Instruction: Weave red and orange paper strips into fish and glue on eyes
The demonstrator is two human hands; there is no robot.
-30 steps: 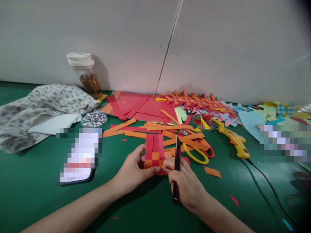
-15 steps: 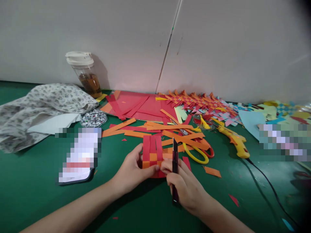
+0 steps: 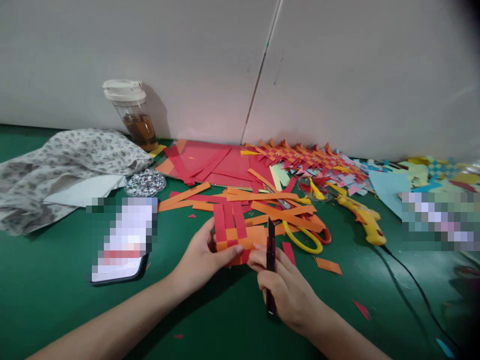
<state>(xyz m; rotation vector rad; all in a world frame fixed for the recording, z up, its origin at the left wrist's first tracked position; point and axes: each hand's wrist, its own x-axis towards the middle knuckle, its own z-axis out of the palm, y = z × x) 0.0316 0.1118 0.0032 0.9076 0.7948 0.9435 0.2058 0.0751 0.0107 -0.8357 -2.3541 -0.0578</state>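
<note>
My left hand pinches a small woven piece of red and orange paper strips, its thumb lying across the front. Red strips stick up from the top of the weave, and orange ends reach out to the right. A dark utility knife stands upright in my right hand, blade out and pointing away from me. The fingertips of that hand also touch the lower right edge of the woven paper. Loose orange strips lie just beyond both hands.
Yellow-and-red-handled scissors and a corded yellow glue gun lie to the right. At left are a phone, a dish of googly eyes, patterned cloth and a tilted cup. Woven paper fish rest near the wall.
The woven paper has shifted slightly left and tilted, showing more of its orange ends on the right. My left thumb has moved a little left and up. The knife stays in my right hand.
</note>
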